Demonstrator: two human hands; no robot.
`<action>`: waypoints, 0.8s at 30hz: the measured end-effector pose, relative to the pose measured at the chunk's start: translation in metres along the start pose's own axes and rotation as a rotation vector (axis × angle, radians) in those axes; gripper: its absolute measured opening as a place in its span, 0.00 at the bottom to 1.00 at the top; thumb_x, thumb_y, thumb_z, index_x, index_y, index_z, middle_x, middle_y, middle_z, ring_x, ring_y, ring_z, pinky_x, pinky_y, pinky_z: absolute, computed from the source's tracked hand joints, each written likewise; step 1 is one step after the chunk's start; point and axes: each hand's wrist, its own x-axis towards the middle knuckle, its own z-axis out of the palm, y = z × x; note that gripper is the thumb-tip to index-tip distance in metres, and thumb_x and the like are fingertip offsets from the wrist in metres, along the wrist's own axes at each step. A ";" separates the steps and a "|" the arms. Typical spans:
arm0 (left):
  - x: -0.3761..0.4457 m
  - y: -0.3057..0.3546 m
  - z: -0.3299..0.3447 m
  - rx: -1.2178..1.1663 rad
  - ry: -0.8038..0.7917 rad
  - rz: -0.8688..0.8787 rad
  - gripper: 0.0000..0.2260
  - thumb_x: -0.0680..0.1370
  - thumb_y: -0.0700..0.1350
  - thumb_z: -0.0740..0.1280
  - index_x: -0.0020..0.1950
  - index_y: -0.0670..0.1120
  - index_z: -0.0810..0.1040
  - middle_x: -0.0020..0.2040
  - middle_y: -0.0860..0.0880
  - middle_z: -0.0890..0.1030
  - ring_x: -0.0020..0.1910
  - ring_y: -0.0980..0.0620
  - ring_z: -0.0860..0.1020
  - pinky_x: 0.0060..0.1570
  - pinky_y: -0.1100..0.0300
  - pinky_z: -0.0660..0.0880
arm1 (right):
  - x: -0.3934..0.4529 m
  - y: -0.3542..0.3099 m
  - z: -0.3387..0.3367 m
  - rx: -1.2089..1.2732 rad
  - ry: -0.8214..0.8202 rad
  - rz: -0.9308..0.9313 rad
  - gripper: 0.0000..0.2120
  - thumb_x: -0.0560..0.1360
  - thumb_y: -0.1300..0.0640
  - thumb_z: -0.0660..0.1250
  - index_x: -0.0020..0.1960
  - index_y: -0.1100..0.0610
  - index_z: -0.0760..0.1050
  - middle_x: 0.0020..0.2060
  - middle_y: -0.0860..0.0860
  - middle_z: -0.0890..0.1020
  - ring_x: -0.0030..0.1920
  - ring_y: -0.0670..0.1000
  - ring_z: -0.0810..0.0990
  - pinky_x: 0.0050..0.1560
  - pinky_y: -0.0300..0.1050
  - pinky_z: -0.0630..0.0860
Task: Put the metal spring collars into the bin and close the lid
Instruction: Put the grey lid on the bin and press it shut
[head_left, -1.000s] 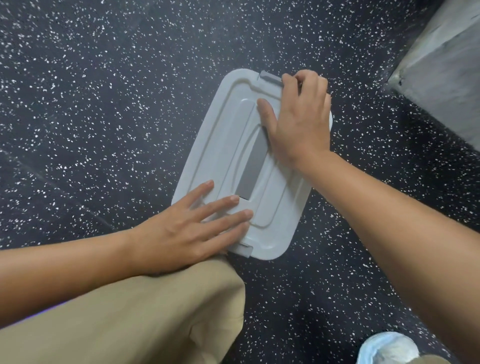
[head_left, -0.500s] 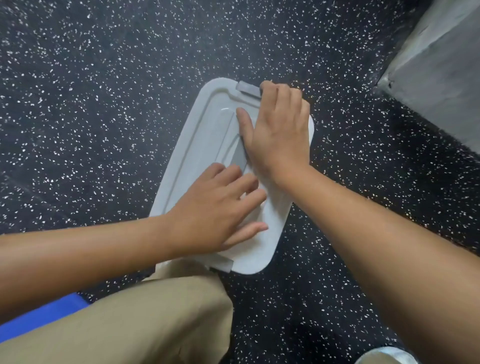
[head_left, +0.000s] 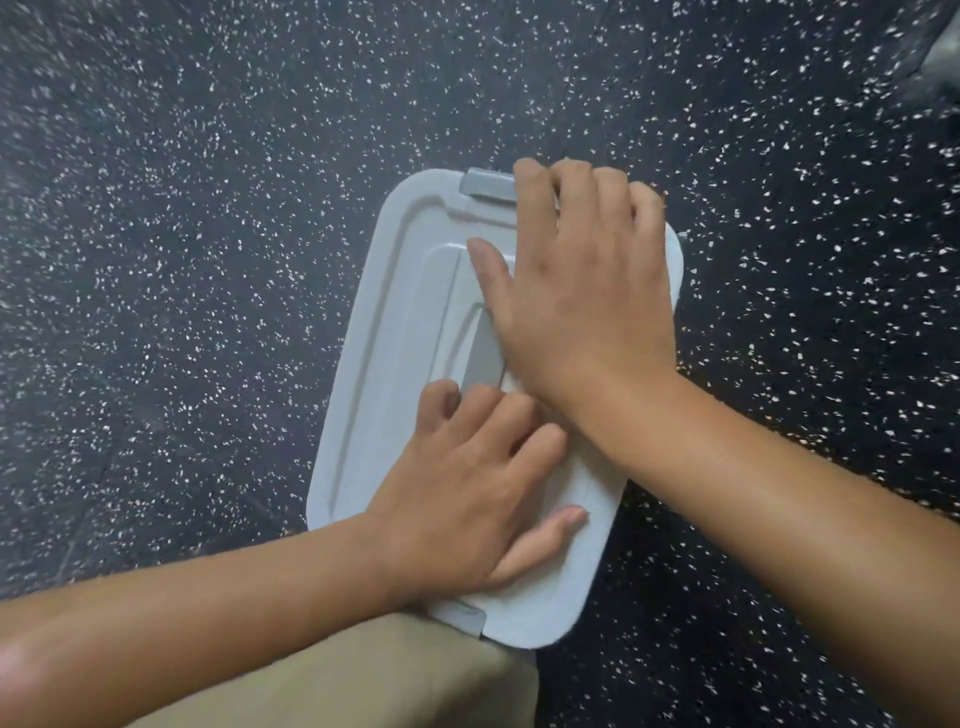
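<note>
Left hand (head_left: 462, 499) slid up the smooth rounded lid (head_left: 395, 322); both hands' fingers curled, pressing.

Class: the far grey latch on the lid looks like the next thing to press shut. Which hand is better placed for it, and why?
Probably the right hand: its fingers curl over the lid's far edge beside the far latch. The left hand lies on the near half.
</note>
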 end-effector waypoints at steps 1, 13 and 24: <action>0.001 -0.001 0.000 -0.001 -0.006 -0.003 0.20 0.80 0.61 0.54 0.50 0.43 0.71 0.46 0.43 0.75 0.42 0.43 0.69 0.46 0.44 0.66 | 0.000 0.001 -0.002 0.013 -0.014 -0.014 0.27 0.81 0.43 0.54 0.72 0.60 0.68 0.62 0.59 0.76 0.59 0.62 0.73 0.65 0.58 0.64; 0.001 0.002 -0.001 0.007 0.004 -0.033 0.18 0.77 0.58 0.60 0.47 0.42 0.72 0.43 0.42 0.72 0.42 0.42 0.69 0.46 0.43 0.68 | -0.007 0.012 -0.010 0.011 -0.153 -0.119 0.31 0.84 0.45 0.51 0.81 0.62 0.53 0.80 0.61 0.57 0.80 0.60 0.55 0.78 0.56 0.50; 0.011 0.032 -0.025 0.094 -0.180 -0.244 0.19 0.80 0.60 0.56 0.51 0.44 0.69 0.49 0.43 0.71 0.47 0.42 0.69 0.48 0.45 0.64 | -0.058 0.042 -0.058 -0.041 -0.493 -0.179 0.32 0.84 0.49 0.49 0.82 0.60 0.41 0.82 0.56 0.41 0.81 0.54 0.40 0.80 0.55 0.45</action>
